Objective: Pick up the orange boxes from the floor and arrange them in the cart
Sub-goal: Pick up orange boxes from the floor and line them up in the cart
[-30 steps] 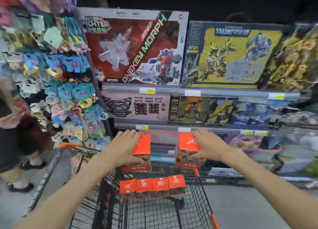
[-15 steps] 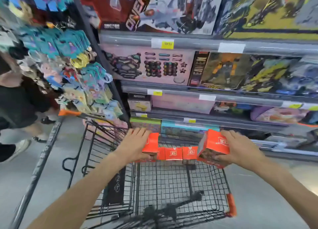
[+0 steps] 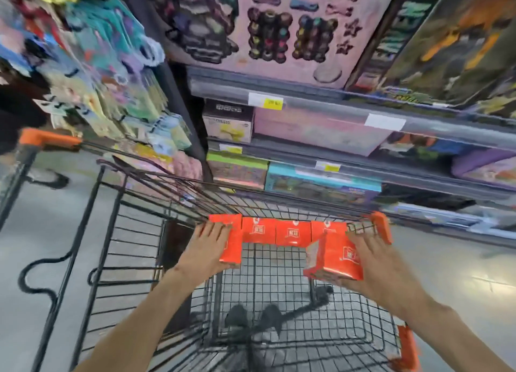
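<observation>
Low in the frame, the left hand [image 3: 208, 246] grips one orange cardboard box [image 3: 231, 244] inside the black wire cart [image 3: 111, 260]. Right hand [image 3: 382, 268] grips another orange box [image 3: 339, 260], beside a row of orange boxes [image 3: 290, 232].

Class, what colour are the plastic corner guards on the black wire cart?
Orange corner guards, clearest in the head view.

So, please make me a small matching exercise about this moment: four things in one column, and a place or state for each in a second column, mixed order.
Things:
1. left hand
2. right hand
3. row of orange boxes
4. pink box

Places or states:
A. stands on a store shelf, above the cart
B. lines the far wall inside the cart
C. holds an orange box at the row's left end
D. holds a tilted orange box at the row's right end

Pairs: 1-C, 2-D, 3-B, 4-A
</observation>
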Demonstrator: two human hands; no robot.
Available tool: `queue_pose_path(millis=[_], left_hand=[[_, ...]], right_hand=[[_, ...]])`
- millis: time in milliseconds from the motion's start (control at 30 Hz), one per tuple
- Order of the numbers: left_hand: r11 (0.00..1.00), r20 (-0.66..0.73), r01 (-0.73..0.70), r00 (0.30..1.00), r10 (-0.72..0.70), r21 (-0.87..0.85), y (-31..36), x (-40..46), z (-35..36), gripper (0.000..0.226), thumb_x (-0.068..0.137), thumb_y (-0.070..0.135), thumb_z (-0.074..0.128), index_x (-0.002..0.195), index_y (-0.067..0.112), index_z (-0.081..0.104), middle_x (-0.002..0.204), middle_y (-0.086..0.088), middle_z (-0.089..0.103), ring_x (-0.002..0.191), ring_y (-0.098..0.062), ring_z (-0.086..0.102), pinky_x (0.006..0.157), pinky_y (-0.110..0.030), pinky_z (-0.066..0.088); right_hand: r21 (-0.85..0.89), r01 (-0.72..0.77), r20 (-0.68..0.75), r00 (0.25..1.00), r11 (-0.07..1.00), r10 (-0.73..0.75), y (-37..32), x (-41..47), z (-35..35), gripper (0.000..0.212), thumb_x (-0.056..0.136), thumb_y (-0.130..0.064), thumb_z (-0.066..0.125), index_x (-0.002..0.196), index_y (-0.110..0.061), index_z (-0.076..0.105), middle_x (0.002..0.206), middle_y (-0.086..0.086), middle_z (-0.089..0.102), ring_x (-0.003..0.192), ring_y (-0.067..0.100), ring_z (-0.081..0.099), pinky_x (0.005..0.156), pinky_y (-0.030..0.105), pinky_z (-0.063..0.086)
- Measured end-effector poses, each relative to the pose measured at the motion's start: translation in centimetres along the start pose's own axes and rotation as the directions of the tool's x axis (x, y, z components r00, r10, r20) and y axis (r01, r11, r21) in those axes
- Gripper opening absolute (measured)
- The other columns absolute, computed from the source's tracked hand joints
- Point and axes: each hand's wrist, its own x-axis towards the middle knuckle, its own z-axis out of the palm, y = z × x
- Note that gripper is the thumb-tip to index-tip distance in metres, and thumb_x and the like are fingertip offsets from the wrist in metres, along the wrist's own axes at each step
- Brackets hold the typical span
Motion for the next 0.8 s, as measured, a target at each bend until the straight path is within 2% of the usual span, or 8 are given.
queue_pose_path(millis=[67, 200, 300, 467, 700, 800], left_hand=[[1.000, -0.001, -0.007, 1.000, 0.007, 0.006, -0.3, 0.4, 1.9, 0.101, 0.066, 0.079, 0.067, 0.135, 0.008, 0.046, 0.126, -0.012, 0.056, 0.115, -0.033, 0.053, 0.103, -0.050, 0.041], [0.999, -0.039, 0.018, 0.999, -0.020, -0.049, -1.5, 0.4, 4.8, 0.097, 0.068, 0.072, 0.071, 0.138, 0.011, 0.042, 0.130, -0.009, 0.052, 0.118, -0.030, 0.051, 0.102, -0.046, 0.040], [0.996, -0.058, 0.004, 0.998, -0.009, -0.086, -2.4, -0.6, 6.5, 0.096, 0.070, 0.069, 0.073, 0.140, 0.012, 0.039, 0.131, -0.007, 0.050, 0.118, -0.028, 0.049, 0.102, -0.044, 0.038], [0.996, -0.004, -0.056, 0.998, 0.056, -0.067, -2.6, -1.3, 8.2, 0.102, 0.067, 0.062, 0.080, 0.142, 0.009, 0.035, 0.133, -0.010, 0.050, 0.122, -0.029, 0.049, 0.107, -0.048, 0.039], [0.998, 0.003, -0.039, 0.999, 0.039, -0.054, -2.7, 0.3, 10.6, 0.099, 0.069, 0.054, 0.082, 0.144, 0.009, 0.035, 0.136, -0.011, 0.045, 0.126, -0.030, 0.043, 0.111, -0.048, 0.035], [0.998, 0.001, -0.004, 1.000, 0.004, -0.064, -2.7, 1.5, 11.6, 0.103, 0.067, 0.056, 0.083, 0.145, 0.009, 0.034, 0.142, -0.013, 0.040, 0.135, -0.032, 0.036, 0.113, -0.051, 0.034]], right_hand=[[0.001, 0.017, 0.010, 1.000, 1.000, -0.017, -1.0, 0.7, 1.9, 0.107, 0.060, -0.083, 0.068, 0.137, -0.012, 0.049, 0.126, 0.009, 0.059, 0.113, 0.031, 0.059, 0.096, 0.048, 0.051], [0.047, 0.028, 0.006, 1.000, 0.999, -0.028, -3.3, 1.2, 5.2, 0.104, 0.069, -0.088, 0.038, 0.140, -0.013, 0.045, 0.129, 0.005, 0.057, 0.116, 0.028, 0.056, 0.094, 0.048, 0.052], [0.070, 0.042, 0.031, 0.999, 0.997, -0.044, -5.0, 1.7, 7.4, 0.105, 0.069, -0.087, 0.048, 0.143, -0.013, 0.042, 0.132, 0.007, 0.056, 0.119, 0.029, 0.056, 0.099, 0.049, 0.050], [0.069, 0.071, 0.043, 0.996, 0.995, -0.074, -7.1, 2.2, 9.6, 0.105, 0.067, -0.081, 0.067, 0.145, -0.015, 0.040, 0.128, 0.003, 0.057, 0.114, 0.023, 0.056, 0.100, 0.043, 0.048], [0.021, 0.138, 0.037, 0.990, 0.990, -0.139, -8.7, 4.2, 11.4, 0.103, 0.066, -0.076, 0.065, 0.145, -0.015, 0.037, 0.132, 0.003, 0.053, 0.119, 0.023, 0.054, 0.107, 0.043, 0.045], [0.012, 0.151, 0.049, 0.987, 0.988, -0.152, -9.3, 5.2, 12.6, 0.103, 0.066, -0.071, 0.068, 0.145, -0.013, 0.038, 0.132, 0.005, 0.053, 0.120, 0.026, 0.054, 0.108, 0.044, 0.044]])
